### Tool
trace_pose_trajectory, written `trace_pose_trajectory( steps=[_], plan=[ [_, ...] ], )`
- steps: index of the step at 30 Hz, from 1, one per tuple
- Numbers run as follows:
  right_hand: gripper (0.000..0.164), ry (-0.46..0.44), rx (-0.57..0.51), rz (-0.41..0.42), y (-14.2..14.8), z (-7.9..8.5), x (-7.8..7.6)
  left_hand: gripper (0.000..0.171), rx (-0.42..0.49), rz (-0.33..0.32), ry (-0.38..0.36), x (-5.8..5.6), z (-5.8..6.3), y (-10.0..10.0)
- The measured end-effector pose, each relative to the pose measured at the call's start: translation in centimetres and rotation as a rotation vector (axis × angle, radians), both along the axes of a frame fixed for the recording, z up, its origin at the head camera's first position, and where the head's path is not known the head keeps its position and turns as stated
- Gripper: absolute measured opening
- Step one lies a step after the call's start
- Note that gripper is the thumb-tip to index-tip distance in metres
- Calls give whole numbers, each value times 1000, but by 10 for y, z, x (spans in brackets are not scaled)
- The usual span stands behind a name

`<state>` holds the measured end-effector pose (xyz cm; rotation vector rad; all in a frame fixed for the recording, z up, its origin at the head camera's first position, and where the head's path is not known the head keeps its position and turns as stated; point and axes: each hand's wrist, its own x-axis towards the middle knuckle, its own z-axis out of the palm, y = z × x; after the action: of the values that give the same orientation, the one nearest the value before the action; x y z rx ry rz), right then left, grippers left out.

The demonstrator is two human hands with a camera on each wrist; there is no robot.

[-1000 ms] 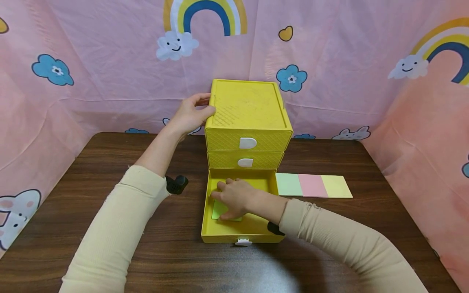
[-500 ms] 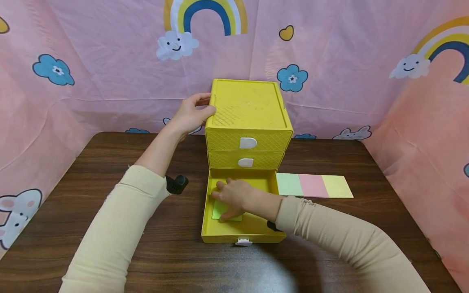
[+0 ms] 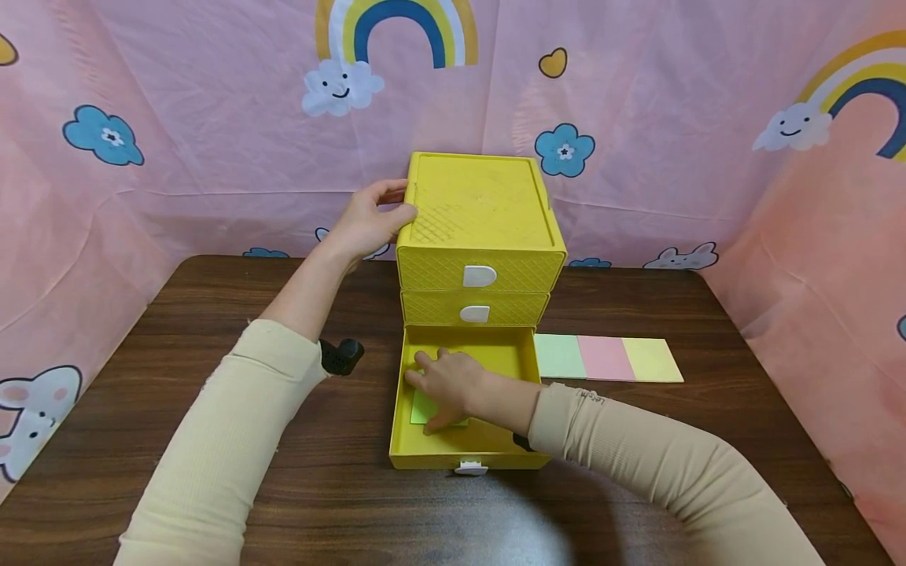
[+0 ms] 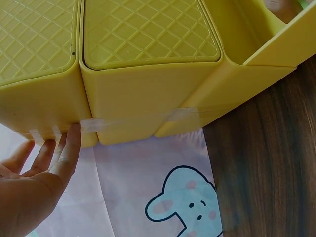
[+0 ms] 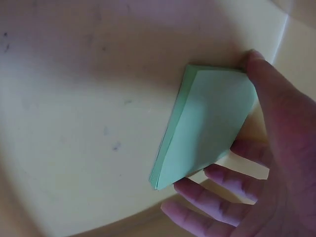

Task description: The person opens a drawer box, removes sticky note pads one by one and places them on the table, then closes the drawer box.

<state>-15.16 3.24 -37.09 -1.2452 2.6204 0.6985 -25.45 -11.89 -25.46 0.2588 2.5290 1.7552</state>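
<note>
A yellow three-tier drawer cabinet [image 3: 481, 200] stands on the table with its bottom drawer [image 3: 495, 448] pulled out. My left hand [image 3: 371, 216] steadies the cabinet's upper left side, its thumb at the top edge. In the left wrist view, that hand's fingertips touch the side wall near clear tape. Inside the open drawer, my right hand [image 3: 453, 385] is over a green sticky note pad [image 3: 422, 405]. In the right wrist view, thumb and fingers lie at opposite edges of the pad [image 5: 210, 118], pinching it.
Right of the drawer, a strip of green, pink and yellow note pads [image 3: 606, 358] lies on the dark wooden table [image 3: 325, 487]. White handles [image 3: 479, 276] mark the two closed upper drawers. A pink patterned cloth [image 3: 248, 118] hangs behind and at both sides.
My right hand and forearm have shifted very slightly left within the drawer, around the green pad. The left hand and the cabinet keep their places.
</note>
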Motion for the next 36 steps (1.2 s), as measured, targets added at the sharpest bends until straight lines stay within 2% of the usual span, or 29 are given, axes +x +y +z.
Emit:
trace_pose_trajectory(
  steps=[12, 19, 29, 36],
  plan=[
    [67, 37, 3, 69, 0, -1, 2, 54, 7, 2, -1, -1, 0, 0],
    [63, 18, 3, 68, 2, 0, 0, 54, 1, 8, -3, -1, 0, 1],
    [68, -30, 12, 35, 7, 4, -6, 54, -4, 11, -3, -1, -1, 0],
    [68, -42, -30, 39, 10, 10, -9, 53, -16, 13, -12, -1, -1, 0]
  ],
)
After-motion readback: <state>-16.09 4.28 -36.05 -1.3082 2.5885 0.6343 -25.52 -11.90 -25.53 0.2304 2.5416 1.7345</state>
